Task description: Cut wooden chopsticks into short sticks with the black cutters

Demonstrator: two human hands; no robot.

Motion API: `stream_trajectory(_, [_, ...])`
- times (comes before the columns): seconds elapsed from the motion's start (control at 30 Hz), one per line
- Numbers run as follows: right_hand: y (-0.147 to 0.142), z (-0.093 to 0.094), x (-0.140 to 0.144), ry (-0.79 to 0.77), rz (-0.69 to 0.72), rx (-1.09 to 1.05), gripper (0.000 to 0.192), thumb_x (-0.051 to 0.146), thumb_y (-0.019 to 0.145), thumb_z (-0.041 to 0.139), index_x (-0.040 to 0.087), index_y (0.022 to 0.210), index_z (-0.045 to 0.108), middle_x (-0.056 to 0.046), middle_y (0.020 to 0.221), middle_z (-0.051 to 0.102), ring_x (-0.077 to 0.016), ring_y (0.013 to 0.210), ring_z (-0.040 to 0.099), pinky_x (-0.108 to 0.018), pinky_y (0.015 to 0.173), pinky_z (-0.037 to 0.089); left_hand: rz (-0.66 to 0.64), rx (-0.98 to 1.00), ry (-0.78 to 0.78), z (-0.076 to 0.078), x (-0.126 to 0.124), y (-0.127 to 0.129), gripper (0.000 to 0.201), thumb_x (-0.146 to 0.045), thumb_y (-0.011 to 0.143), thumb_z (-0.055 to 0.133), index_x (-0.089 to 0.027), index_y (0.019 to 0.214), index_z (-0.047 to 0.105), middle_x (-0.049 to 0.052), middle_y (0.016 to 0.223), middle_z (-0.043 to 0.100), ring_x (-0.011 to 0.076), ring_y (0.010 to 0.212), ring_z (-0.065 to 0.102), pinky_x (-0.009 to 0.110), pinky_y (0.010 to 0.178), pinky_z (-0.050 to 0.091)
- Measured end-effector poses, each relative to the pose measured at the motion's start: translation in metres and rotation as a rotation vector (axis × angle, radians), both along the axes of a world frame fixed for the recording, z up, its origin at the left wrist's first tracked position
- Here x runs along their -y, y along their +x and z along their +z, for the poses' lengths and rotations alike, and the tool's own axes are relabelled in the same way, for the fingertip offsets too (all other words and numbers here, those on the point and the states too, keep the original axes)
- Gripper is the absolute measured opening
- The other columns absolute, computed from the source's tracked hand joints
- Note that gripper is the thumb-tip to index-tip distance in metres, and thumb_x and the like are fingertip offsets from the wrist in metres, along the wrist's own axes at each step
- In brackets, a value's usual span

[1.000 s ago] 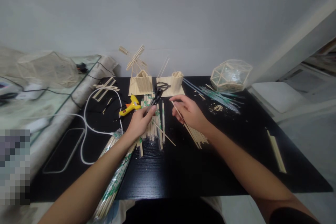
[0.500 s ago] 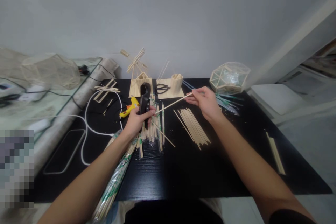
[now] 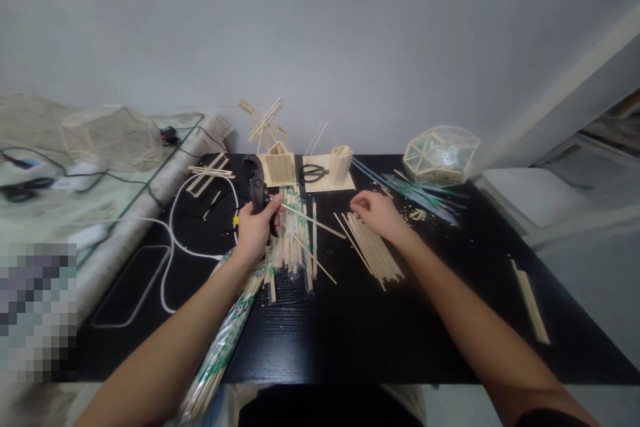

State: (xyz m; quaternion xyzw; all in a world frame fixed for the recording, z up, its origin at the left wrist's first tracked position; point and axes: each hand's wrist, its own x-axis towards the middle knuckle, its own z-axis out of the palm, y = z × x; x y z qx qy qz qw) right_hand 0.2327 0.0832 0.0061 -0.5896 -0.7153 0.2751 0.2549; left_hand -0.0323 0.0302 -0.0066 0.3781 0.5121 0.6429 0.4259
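My left hand is wrapped round a black hand cutter, whose curved head points up and away from me. The same hand also pinches a thin wooden stick, which slants down to the right with its far end free. My right hand is over the far ends of a row of loose wooden sticks, thumb and fingers pressed together. What its fingertips hold, if anything, is hidden. Between the hands, more sticks in open plastic wrappers lie on the black table.
At the back stand a stick windmill model and a round stick cup, with black scissors beside it. A faceted stick frame sits back right. A wrapped stick bundle and a white cable lie left.
My right hand has let go of the stick's far end and moved down to the loose sticks. My left hand has shifted left with the cutter and stick, now covering most of the yellow glue gun.
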Motion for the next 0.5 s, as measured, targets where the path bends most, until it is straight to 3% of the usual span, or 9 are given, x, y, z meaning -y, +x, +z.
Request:
stream_trajectory(0.23, [-0.024, -0.006, 0.025, -0.069, 0.178, 0.315, 0.013, 0.012, 0.083, 0.074, 0.017, 0.094, 0.067, -0.008, 0.086, 0.074, -0.0212, 0.081, 0.069, -0.027, 0.070, 0.045, 0.018, -0.033, -0.025, 0.000, -0.002, -0.003, 0.041, -0.051, 0.075, 0.078, -0.019, 0.068, 0.055, -0.005, 0.054, 0.050, 0.0072, 0.043, 0.042, 0.022, 0.041, 0.036])
stream_trajectory(0.4, [-0.034, -0.011, 0.031, -0.046, 0.131, 0.518, 0.017, 0.005, 0.087, 0.058, 0.014, 0.100, 0.066, -0.013, 0.089, 0.074, -0.0244, 0.084, 0.070, -0.029, 0.069, 0.041, -0.052, -0.110, -0.003, -0.007, 0.000, 0.001, 0.042, -0.056, 0.077, 0.077, -0.018, 0.070, 0.059, -0.005, 0.052, 0.051, 0.0081, 0.043, 0.043, 0.023, 0.042, 0.036])
stream_trajectory(0.5, [-0.038, -0.012, 0.032, -0.060, 0.117, 0.557, 0.021, 0.007, 0.085, 0.059, 0.010, 0.105, 0.065, -0.017, 0.092, 0.074, -0.0269, 0.086, 0.071, -0.030, 0.069, 0.042, -0.062, -0.163, -0.021, -0.009, 0.001, 0.003, 0.045, -0.060, 0.077, 0.076, -0.018, 0.070, 0.060, -0.004, 0.051, 0.052, 0.0083, 0.042, 0.042, 0.023, 0.042, 0.033])
